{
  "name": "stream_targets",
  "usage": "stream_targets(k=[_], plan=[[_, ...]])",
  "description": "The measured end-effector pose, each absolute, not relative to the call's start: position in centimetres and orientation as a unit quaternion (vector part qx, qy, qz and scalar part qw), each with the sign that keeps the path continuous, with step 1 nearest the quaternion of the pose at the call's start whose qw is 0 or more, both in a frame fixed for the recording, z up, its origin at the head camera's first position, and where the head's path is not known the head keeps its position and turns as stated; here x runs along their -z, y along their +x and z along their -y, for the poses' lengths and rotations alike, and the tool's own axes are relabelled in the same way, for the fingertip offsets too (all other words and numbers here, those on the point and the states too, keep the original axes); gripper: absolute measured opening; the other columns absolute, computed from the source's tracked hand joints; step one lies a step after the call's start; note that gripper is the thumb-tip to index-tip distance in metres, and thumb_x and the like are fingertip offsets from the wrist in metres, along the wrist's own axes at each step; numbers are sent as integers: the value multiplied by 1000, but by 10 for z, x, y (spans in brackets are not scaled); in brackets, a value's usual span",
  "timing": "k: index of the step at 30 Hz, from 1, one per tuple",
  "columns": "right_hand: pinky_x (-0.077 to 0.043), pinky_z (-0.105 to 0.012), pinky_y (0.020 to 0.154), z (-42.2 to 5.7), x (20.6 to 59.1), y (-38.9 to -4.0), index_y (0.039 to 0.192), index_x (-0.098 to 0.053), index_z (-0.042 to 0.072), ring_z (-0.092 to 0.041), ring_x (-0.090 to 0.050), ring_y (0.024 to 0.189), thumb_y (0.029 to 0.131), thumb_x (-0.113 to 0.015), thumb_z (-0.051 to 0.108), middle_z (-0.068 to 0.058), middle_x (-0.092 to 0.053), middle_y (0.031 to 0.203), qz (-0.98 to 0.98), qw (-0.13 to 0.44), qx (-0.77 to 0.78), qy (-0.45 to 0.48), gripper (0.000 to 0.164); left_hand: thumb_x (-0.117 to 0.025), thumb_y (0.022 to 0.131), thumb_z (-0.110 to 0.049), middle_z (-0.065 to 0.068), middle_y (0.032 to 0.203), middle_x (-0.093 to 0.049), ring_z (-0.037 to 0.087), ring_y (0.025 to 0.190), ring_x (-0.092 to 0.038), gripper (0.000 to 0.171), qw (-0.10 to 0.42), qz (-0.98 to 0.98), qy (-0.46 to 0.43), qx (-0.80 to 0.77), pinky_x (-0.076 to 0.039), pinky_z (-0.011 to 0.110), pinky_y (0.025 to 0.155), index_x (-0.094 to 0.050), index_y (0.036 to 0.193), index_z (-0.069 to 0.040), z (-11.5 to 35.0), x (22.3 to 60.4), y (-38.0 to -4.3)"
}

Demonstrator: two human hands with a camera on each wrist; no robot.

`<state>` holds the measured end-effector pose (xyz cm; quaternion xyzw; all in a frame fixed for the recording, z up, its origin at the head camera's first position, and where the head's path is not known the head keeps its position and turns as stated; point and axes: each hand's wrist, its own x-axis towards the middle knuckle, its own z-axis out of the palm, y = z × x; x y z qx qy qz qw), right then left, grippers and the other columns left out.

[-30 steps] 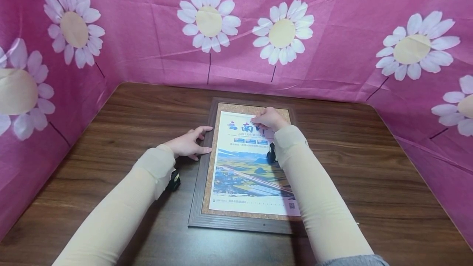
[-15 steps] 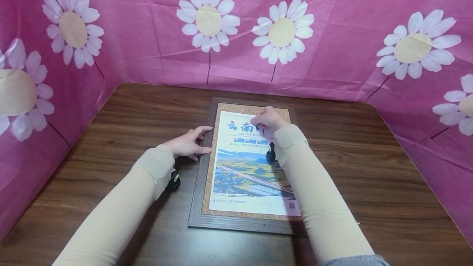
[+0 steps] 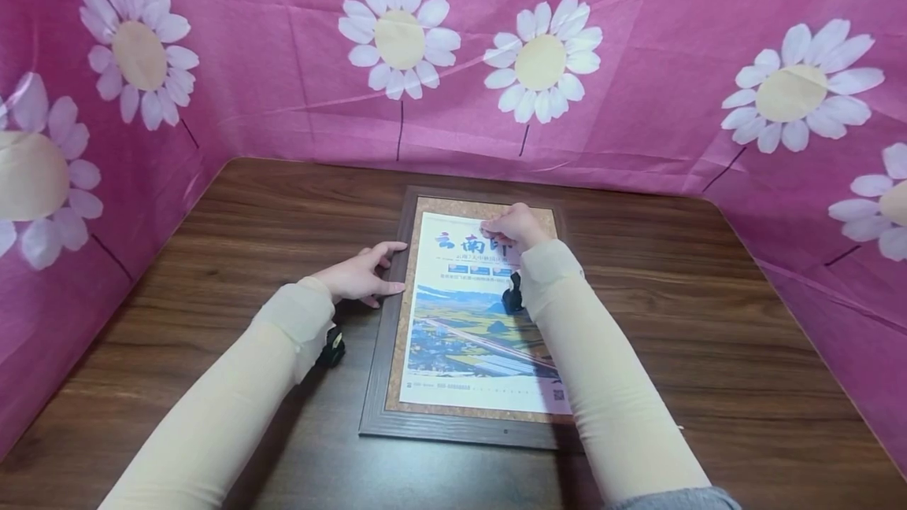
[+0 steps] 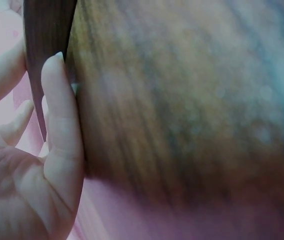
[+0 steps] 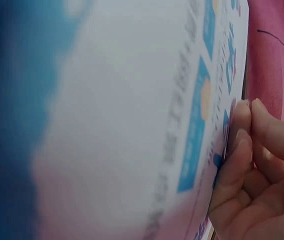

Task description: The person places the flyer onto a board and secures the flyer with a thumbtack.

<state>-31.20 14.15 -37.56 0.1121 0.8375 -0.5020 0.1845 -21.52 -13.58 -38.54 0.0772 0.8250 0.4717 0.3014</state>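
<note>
Curtain (image 3: 468, 132) behind, right sleeve (image 3: 602, 368) blocking part of poster (image 3: 471, 313) in corkboard frame (image 3: 439, 426), left hand (image 3: 357, 275) spread at its edge, right hand (image 3: 516, 227) fingertips together, can't tell on what.

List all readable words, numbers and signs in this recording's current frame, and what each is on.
"云南": large blue title characters on the poster; the next is partly covered by the right hand.
QR code: poster's lower right, no text legible.
Too small or blurred: lines under the title, blue labels, bottom row.
</note>
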Motion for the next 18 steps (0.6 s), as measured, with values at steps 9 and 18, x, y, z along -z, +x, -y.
stream_targets(k=[9,18], plan=[[-38,-26,55,-133,380,-316,75,-64,6,-13,-48,59,91,-72,16,-1,-60,64,-855,173,468,140,21,-61,99,-18,27,148,-20,33,111,-52,74,303,-826,78,-468,-60,39,80,-16,157,-17,136,386,-216],[-34,-27,54,-131,381,-318,74,-62,6,-12,-43,56,93,-71,17,-1,-57,62,-858,186,455,148,23,-61,99,-18,26,148,-20,33,111,-52,74,304,-828,78,-464,-60,39,80,-16,157,-17,135,384,-215]])
